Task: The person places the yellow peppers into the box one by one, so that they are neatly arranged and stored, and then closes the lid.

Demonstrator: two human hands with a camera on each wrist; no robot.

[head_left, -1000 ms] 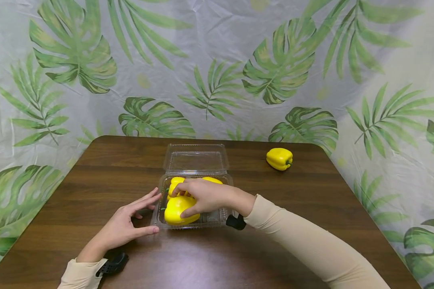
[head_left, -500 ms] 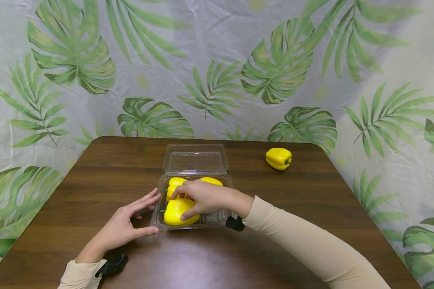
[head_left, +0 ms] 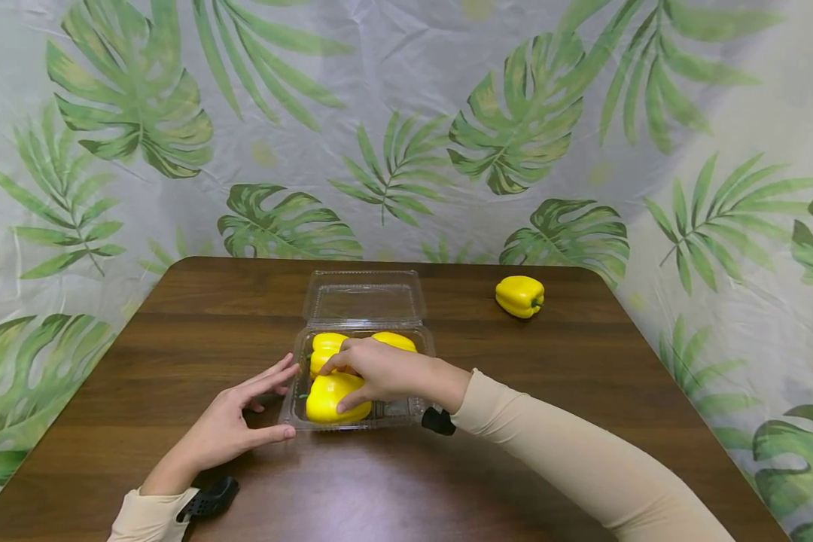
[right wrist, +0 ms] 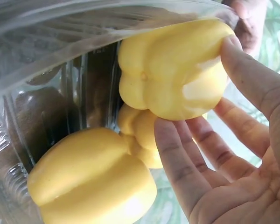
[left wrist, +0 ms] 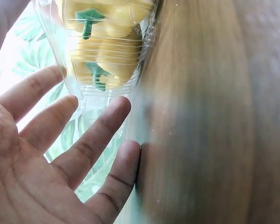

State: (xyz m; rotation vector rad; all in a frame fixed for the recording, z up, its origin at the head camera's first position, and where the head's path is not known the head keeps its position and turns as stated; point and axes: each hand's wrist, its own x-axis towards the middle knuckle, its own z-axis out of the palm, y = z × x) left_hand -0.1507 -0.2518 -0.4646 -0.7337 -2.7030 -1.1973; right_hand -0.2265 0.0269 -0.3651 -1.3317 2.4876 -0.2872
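Observation:
A clear plastic clamshell container [head_left: 416, 410] stands open at the table's centre, its lid [head_left: 366, 301] folded back. Three yellow bell peppers lie inside. My right hand [head_left: 342, 385] reaches in from the right and grips the front-left pepper [head_left: 320, 408] between thumb and fingers. The right wrist view shows this pepper [right wrist: 172, 70] in the hand [right wrist: 210, 116], above the two others [right wrist: 91, 182]. My left hand [head_left: 271, 399] lies open on the table, its fingertips against the container's left wall [left wrist: 74, 88].
A fourth yellow pepper [head_left: 519, 295] lies loose at the far right of the dark wooden table [head_left: 176, 339]. A leaf-print curtain [head_left: 406, 135] hangs behind and beside the table. Black wrist straps show at both sleeves.

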